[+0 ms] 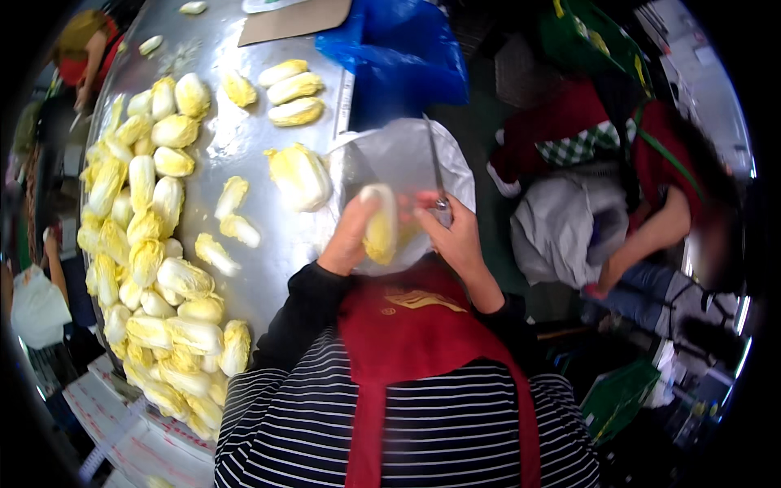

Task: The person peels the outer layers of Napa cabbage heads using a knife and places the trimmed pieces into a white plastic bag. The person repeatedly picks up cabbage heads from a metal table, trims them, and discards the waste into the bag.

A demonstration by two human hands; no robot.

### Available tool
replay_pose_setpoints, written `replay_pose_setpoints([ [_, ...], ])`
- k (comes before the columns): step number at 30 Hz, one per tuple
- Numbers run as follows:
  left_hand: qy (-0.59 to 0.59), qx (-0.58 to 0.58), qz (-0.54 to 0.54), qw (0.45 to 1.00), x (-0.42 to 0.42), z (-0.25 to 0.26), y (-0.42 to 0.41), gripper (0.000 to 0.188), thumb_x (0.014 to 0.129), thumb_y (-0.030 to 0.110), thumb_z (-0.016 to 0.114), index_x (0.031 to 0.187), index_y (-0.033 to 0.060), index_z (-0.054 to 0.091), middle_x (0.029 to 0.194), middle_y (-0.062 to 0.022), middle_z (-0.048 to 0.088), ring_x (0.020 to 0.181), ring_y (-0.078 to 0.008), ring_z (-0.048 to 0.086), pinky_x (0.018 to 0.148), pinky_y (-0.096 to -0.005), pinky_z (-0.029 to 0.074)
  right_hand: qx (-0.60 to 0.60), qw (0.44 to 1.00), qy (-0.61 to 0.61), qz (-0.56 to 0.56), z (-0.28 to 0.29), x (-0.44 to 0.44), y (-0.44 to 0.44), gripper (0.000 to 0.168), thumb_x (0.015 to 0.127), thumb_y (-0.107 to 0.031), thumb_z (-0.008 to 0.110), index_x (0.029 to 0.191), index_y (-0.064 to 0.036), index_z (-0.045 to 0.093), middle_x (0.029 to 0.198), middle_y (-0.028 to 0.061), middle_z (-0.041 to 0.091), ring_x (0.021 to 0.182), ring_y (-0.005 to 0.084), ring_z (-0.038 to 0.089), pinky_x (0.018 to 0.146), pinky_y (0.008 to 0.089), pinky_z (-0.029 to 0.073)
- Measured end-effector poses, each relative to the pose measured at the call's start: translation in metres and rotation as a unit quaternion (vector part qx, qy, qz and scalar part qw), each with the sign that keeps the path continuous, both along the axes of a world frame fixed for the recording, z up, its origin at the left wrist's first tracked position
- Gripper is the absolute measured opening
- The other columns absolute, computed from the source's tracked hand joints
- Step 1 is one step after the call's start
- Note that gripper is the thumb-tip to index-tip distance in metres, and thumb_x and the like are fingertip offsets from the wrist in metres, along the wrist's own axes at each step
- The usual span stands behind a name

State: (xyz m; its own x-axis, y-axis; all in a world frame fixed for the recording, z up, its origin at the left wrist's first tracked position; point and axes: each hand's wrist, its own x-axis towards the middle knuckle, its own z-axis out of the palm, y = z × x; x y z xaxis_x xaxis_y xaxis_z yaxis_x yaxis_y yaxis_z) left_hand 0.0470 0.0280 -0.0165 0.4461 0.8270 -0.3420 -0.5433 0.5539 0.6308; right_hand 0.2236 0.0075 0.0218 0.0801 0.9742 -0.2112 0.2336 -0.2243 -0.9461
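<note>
My left hand (pixel 349 235) holds a small napa cabbage head (pixel 381 226), slightly blurred, above a white plastic bag (pixel 454 155) that hangs open at the table's edge. In my right hand (pixel 454 235) is a knife (pixel 435 158), its blade pointing away from me. The bag's contents are too blurred to tell. Left of the bag, a larger napa cabbage (pixel 299 177) lies on the metal table (pixel 268 244). Farther up, several cabbage heads (pixel 296 111) lie side by side. Loose pieces (pixel 216 253) rest between them and a big heap of napa cabbages (pixel 146 256).
A cardboard sheet (pixel 293 21) and a blue plastic bag (pixel 403 55) are at the table's far end. At right, a co-worker's arm (pixel 647 238) reaches to another white bag (pixel 561 226). Another person (pixel 88 55) is across the table. White boxes (pixel 140 439) stand at lower left.
</note>
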Motion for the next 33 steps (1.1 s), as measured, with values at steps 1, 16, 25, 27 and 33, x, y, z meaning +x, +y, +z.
replay_pose_setpoints([
  [1, 0.025, 0.031, -0.014, 0.999, 0.0, 0.005, 0.004, 0.042, 0.091, 0.036, 0.053, 0.117, 0.0047, 0.047, 0.097, -0.0079, 0.057, 0.081, -0.0171, 0.06, 0.07, -0.0288, 0.05, 0.0, 1.0, -0.001, -0.003, -0.001, 0.001, -0.001, 0.025, 0.08, -0.013, 0.065, 0.101, 0.0, 0.062, 0.082, 0.0055, 0.065, 0.07, 0.0102, 0.061, 0.064, 0.0244, 0.048],
  [16, 0.239, 0.043, 0.39, 0.888, -0.145, -0.029, 0.202, 0.029, 0.076, 0.017, 0.071, 0.095, -0.0016, 0.06, 0.085, -0.0056, 0.061, 0.073, -0.0149, 0.057, 0.063, -0.03, 0.046, -0.112, 0.991, 0.06, -0.035, -0.015, 0.018, -0.022, 0.024, 0.082, -0.012, 0.064, 0.102, 0.001, 0.059, 0.076, 0.0034, 0.06, 0.043, 0.0027, 0.044, 0.038, 0.0184, 0.033],
  [25, 0.66, 0.222, 0.029, 0.717, -0.158, 0.017, 0.162, 0.069, 0.073, 0.025, 0.072, 0.132, 0.0046, 0.043, 0.13, -0.0191, 0.048, 0.121, -0.028, 0.046, 0.1, -0.0352, 0.035, -0.122, 0.99, 0.065, 0.006, -0.025, 0.017, -0.026, 0.022, 0.085, -0.011, 0.061, 0.103, 0.0, 0.059, 0.076, 0.0036, 0.061, 0.043, 0.0019, 0.043, 0.038, 0.0178, 0.032],
  [27, 0.528, 0.47, -0.162, 0.689, -0.159, 0.024, 0.117, 0.088, 0.067, 0.011, 0.072, 0.142, 0.0109, 0.026, 0.143, -0.0129, 0.032, 0.136, -0.0247, 0.023, 0.111, -0.0372, 0.019, -0.133, 0.989, 0.069, -0.007, -0.021, 0.018, -0.024, 0.021, 0.082, -0.011, 0.063, 0.1, -0.001, 0.061, 0.068, -0.0023, 0.056, 0.045, 0.0022, 0.044, 0.04, 0.0189, 0.034],
  [33, 0.655, 0.648, -0.275, 0.275, -0.132, 0.008, 0.083, 0.087, 0.063, 0.007, 0.069, 0.14, 0.0146, 0.03, 0.144, -0.0097, 0.03, 0.135, -0.0271, 0.025, 0.111, -0.0451, 0.019, -0.146, 0.984, 0.102, 0.012, -0.029, 0.007, -0.021, 0.019, 0.083, -0.012, 0.063, 0.098, 0.0, 0.062, 0.069, -0.0014, 0.057, 0.044, 0.0024, 0.044, 0.04, 0.0193, 0.035],
])
